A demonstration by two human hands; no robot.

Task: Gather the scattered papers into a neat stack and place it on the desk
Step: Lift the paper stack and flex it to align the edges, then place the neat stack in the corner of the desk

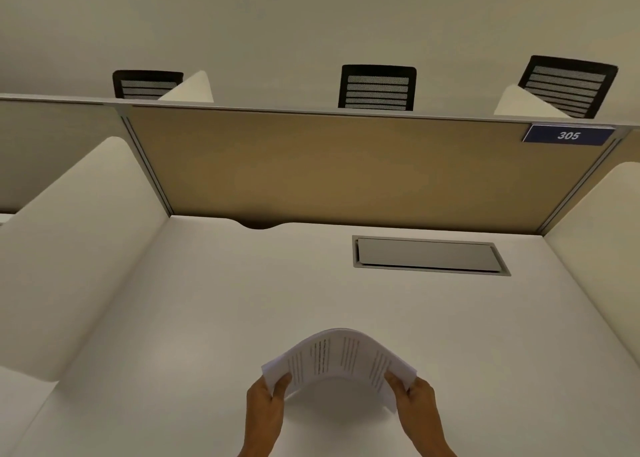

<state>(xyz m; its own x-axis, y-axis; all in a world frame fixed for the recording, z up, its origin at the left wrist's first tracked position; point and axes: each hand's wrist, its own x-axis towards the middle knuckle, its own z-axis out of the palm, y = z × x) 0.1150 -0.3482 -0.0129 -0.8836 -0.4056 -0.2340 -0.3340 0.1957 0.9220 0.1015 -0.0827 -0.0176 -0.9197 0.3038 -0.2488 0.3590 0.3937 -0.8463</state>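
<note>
papers (341,359) bowed upward, apparently off desk (207,318); left hand (265,406), right hand (417,404) pinching ends.

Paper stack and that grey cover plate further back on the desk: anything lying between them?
Nothing: the head view shows only bare white desk between the paper stack, held by both hands, and the cover plate.

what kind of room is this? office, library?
Probably a library or study hall carrel: a white desk walled by side dividers and a tan back panel, a seat number plate reading 305, and mesh-backed chairs in the row behind.
</note>
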